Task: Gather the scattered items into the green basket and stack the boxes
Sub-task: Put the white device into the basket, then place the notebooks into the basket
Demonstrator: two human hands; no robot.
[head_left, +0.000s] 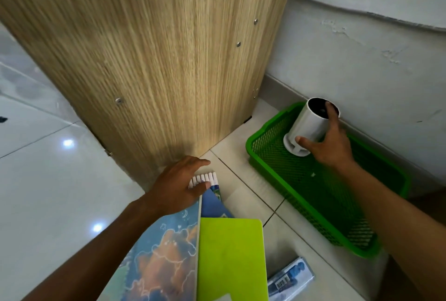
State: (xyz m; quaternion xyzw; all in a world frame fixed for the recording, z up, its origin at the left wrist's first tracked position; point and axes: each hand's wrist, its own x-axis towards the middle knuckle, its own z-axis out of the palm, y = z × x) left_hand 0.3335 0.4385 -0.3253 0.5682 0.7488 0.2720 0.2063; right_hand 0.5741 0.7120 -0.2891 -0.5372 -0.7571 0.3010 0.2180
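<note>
A green mesh basket [265,136] lies on the tiled floor by the wall at the right. My right hand [330,141] grips a white cylindrical holder [306,124], tilted, inside the basket's far end, one finger over its dark rim. My left hand [178,185] is spread with straight fingers over a pack of white-capped pens [207,177] on the floor beside the cabinet. Below it lie a blue illustrated box [164,252], a lime-green box [231,257] and a blue flat item [212,206] partly under them.
A wooden cabinet panel [156,59] rises right behind the pens. A small clear packet with a barcode [289,279] lies at the bottom, between the lime-green box and the basket. The grey wall [362,59] borders the basket's far side.
</note>
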